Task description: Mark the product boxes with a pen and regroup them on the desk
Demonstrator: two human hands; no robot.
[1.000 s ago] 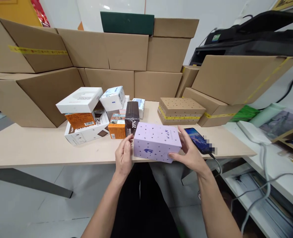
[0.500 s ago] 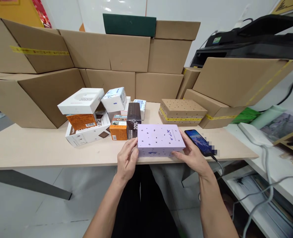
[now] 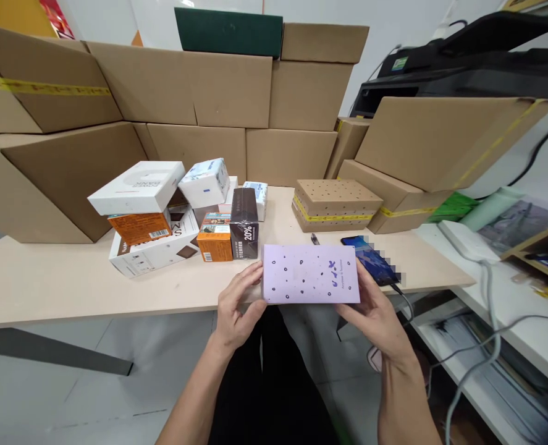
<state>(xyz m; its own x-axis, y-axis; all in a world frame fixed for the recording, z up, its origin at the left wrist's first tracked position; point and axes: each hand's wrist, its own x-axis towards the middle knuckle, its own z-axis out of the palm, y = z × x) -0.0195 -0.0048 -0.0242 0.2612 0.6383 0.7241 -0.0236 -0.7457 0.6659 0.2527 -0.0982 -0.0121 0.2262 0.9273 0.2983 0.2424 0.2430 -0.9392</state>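
Note:
A lavender box (image 3: 311, 274) with small dark marks is held at the table's front edge, tilted so that one broad printed face turns to me. My left hand (image 3: 239, 303) grips its left end, thumb at the lower corner. Around its right end my right hand (image 3: 370, 312) is closed, with the thumb along the bottom edge. A smartphone (image 3: 370, 259) with a cable lies just beyond the right hand. To the left of the lavender box stand a dark box marked 20% (image 3: 244, 224) and an orange box (image 3: 215, 238).
White boxes (image 3: 137, 185) are piled on the table's left side. A spotted cardboard box (image 3: 336, 198) with yellow tape sits at the back right, and a small dark object (image 3: 315, 239) lies before it. Large cardboard boxes (image 3: 218, 148) wall the back. A printer (image 3: 463, 80) stands right.
The lavender box has tipped, its top face now turned more toward me and its front side out of sight. Both hands keep hold of it. The camera view has shifted slightly.

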